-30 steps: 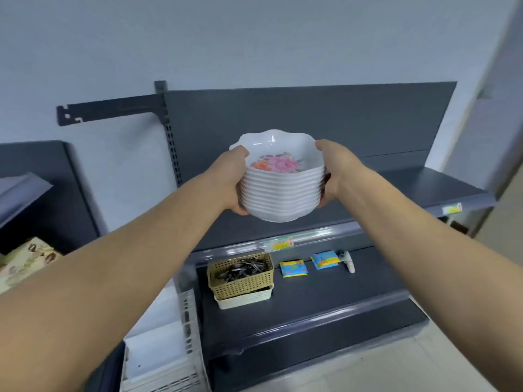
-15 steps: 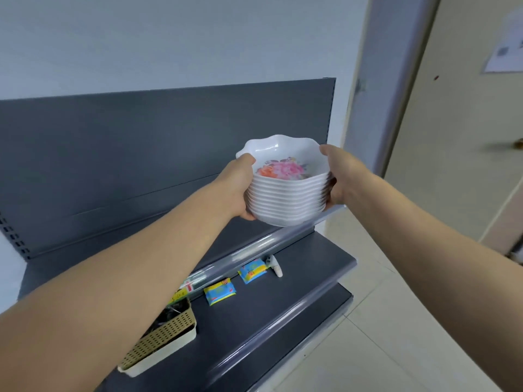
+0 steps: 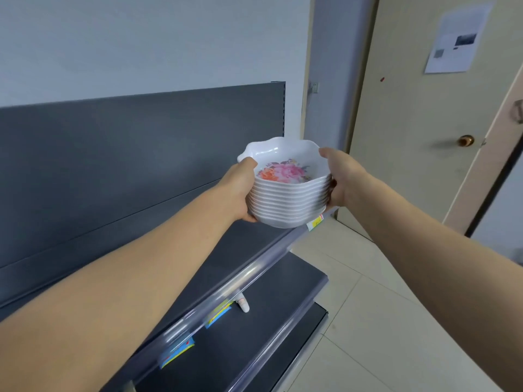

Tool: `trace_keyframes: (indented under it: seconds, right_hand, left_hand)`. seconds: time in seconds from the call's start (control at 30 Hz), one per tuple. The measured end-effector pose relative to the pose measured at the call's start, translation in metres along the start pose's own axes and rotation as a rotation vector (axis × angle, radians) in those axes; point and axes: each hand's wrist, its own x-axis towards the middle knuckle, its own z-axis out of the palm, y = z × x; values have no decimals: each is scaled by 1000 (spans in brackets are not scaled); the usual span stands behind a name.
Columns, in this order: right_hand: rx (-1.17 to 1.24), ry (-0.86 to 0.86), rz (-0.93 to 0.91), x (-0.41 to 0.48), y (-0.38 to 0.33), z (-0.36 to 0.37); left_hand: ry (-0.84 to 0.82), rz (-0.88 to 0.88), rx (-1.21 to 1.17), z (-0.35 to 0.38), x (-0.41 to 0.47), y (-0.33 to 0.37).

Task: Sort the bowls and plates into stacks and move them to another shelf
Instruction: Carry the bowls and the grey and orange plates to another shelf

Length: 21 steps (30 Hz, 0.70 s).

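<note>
A stack of several white scalloped bowls (image 3: 288,205), the top one printed with pink and orange flowers inside, is held in the air between both hands. My left hand (image 3: 237,190) grips its left side with the thumb over the rim. My right hand (image 3: 343,179) clasps the right side. The stack hovers over the right end of the dark grey upper shelf (image 3: 226,264), close to its front edge.
A lower shelf (image 3: 263,321) carries two blue and yellow packets (image 3: 218,316) and a small white tube (image 3: 244,306). A clear price rail (image 3: 249,274) runs along the upper shelf's front. A beige door (image 3: 418,114) with a brass knob stands to the right over the tiled floor.
My view has swung to the right along the shelving; the basket has left the frame and the door has come in. Both hands keep the same hold on the bowl stack.
</note>
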Motion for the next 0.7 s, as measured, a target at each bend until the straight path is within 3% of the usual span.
trace_keyframes:
  seconds: [0.37, 0.7]
  right_hand:
    - [-113, -166, 57, 177, -39, -58]
    - [-183, -282, 128, 278, -44, -39]
  left_hand:
    - [167, -27, -88, 112, 131, 3]
    - [298, -70, -144, 125, 213, -1]
